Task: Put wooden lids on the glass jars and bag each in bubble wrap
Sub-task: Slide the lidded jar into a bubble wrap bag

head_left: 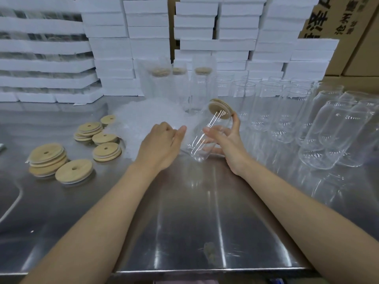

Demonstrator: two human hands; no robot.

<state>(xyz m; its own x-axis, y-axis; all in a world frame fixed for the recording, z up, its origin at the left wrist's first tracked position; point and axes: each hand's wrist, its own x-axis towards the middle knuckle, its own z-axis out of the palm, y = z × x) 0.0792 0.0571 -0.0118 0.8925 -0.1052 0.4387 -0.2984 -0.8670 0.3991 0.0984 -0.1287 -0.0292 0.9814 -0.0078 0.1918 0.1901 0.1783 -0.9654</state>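
Note:
My right hand [227,140] grips a clear glass jar [202,138] tilted over the steel table, one finger reaching up to the wooden lid [220,108] on its mouth. My left hand [162,142] lies with curled fingers on the pile of bubble wrap bags [143,119], just left of the jar; whether it pinches a bag I cannot tell. Loose wooden lids [73,171] with centre holes lie in small stacks at the left. Three lidded jars in bubble wrap [162,83] stand behind the pile.
Several open glass jars [287,111] stand in rows at the right. Stacks of white foam boxes [147,37] line the back, with cardboard cartons [348,27] at the far right. The steel table's [194,232] front edge runs just below my forearms.

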